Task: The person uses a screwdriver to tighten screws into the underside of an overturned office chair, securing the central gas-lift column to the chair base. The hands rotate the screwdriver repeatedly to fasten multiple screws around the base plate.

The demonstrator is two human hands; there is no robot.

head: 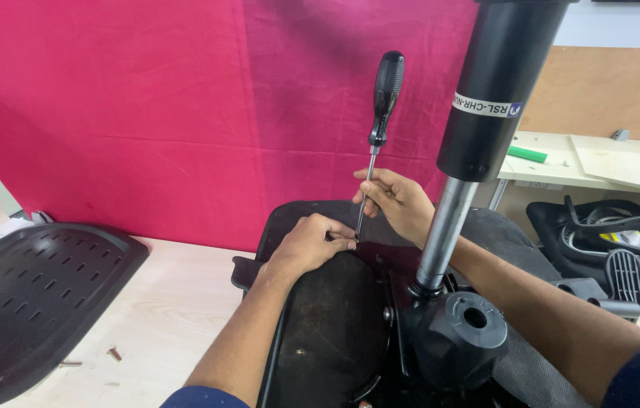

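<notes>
An upturned black office chair seat (pixel 331 332) lies on the pale wooden table, with its gas-lift cylinder (pixel 486 106) rising from the black mechanism (pixel 460 340). A black-handled screwdriver (pixel 384 94) stands nearly upright, its tip at the seat's upper edge. My right hand (pixel 399 202) grips the metal shaft low down. My left hand (pixel 311 243) rests on the seat, fingertips pinched at the screwdriver tip. Whatever is under the tip is hidden by my fingers.
A black perforated chair backrest (pixel 29 295) lies at the left of the table (pixel 161 317), with loose screws (pixel 114 353) beside it. A pink cloth (pixel 184 113) hangs behind. More black chair parts (pixel 607 242) sit at the right, below a wooden bench with a green object (pixel 525 154).
</notes>
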